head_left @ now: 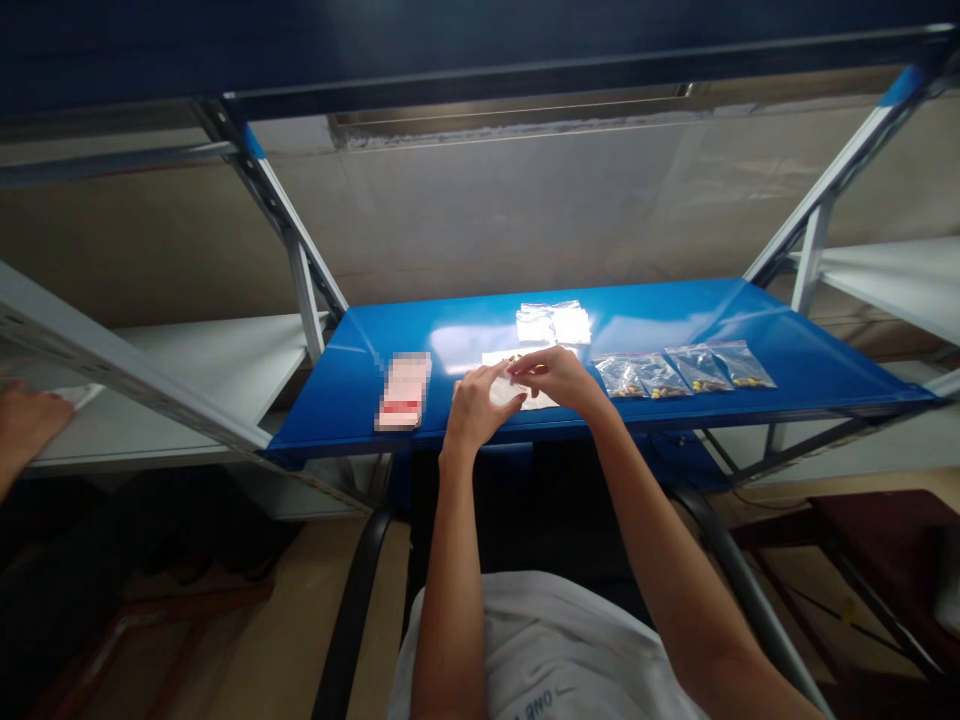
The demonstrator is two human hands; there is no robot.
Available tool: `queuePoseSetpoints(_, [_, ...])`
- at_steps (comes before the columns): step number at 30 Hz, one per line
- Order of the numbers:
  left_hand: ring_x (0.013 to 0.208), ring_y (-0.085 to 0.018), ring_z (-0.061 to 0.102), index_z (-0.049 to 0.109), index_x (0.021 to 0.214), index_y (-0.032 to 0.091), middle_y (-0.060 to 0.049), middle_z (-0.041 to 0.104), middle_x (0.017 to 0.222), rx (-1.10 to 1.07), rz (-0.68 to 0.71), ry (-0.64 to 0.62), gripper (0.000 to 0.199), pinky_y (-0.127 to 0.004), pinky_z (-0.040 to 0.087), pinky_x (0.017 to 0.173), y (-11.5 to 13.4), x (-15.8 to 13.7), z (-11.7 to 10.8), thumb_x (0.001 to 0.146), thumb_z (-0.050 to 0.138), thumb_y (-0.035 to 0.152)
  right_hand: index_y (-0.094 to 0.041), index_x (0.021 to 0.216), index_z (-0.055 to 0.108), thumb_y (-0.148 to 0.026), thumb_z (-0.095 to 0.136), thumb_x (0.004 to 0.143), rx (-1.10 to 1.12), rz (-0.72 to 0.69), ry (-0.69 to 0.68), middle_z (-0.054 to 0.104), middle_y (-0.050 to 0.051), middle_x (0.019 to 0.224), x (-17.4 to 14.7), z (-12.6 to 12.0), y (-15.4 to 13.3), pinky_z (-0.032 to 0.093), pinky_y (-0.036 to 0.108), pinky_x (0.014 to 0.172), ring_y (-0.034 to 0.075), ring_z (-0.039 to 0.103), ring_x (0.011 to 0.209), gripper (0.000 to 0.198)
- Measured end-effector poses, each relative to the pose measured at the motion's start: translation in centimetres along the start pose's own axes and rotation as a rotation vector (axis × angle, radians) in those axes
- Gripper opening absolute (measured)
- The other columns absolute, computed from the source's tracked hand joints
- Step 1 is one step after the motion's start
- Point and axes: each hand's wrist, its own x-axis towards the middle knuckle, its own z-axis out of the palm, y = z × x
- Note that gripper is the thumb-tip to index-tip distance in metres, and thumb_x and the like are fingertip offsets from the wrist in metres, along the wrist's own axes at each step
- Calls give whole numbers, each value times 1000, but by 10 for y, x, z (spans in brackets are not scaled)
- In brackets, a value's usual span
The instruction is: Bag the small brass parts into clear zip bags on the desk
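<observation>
My left hand [476, 402] is over a white sheet [546, 402] near the front edge of the blue table, thumb and fingers curved toward each other. Meeting it from the right is my right hand [555, 376], its fingertips pinched together. Whatever lies between the two hands is too small and too hidden to name. Just right of my right hand are several see-through zip bags [654, 376] in a row, with small yellow and brown pieces at their bottoms. Behind the hands lies a stack of bags [553, 324], bright with glare.
A pixelated pinkish rectangular item [405, 392] lies on the blue table [352, 360] at left. Metal posts [281, 205] and an upper shelf [480, 60] frame the table. Another person's hand [30, 425] rests by a white shelf at far left. Chair arms flank me.
</observation>
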Motion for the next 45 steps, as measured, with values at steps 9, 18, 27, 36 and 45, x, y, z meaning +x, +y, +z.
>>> queuePoseSetpoints(9, [121, -30, 69, 67, 141, 23, -12, 74, 130, 9, -11, 30, 54, -43, 52, 106, -3, 0, 0, 91, 79, 39, -20, 91, 84, -38, 67, 87, -60, -31, 156, 77, 6, 80, 4, -13, 17, 53, 35, 66, 20, 65, 63, 25])
queuePoseSetpoints(18, [120, -30, 69, 68, 138, 20, -13, 74, 131, 34, -16, 47, 52, -43, 54, 104, -6, -1, 4, 90, 79, 38, -19, 101, 83, -32, 77, 88, -517, 6, 222, 72, 11, 97, 12, 8, 49, 50, 36, 84, 24, 66, 86, 20])
queuePoseSetpoints(27, [115, -30, 71, 69, 136, 21, -10, 77, 124, 52, 1, 68, 51, -44, 57, 102, -11, -1, 8, 88, 82, 35, -17, 101, 81, -27, 75, 90, -551, 49, 187, 69, 10, 97, 14, 16, 53, 48, 32, 86, 23, 65, 89, 16])
queuePoseSetpoints(36, [119, -29, 70, 69, 136, 22, -11, 75, 128, 49, -4, 72, 52, -44, 57, 104, -12, -1, 10, 87, 83, 34, -16, 94, 76, -18, 70, 84, -546, 16, 179, 70, 7, 88, 20, 19, 61, 46, 31, 82, 21, 62, 85, 12])
queuePoseSetpoints(45, [118, -29, 71, 69, 136, 22, -10, 76, 128, 44, -4, 65, 52, -44, 57, 103, -14, -1, 12, 87, 83, 33, -14, 96, 76, -20, 69, 86, -582, 35, 143, 72, 10, 92, 24, 20, 61, 44, 30, 80, 21, 62, 86, 14])
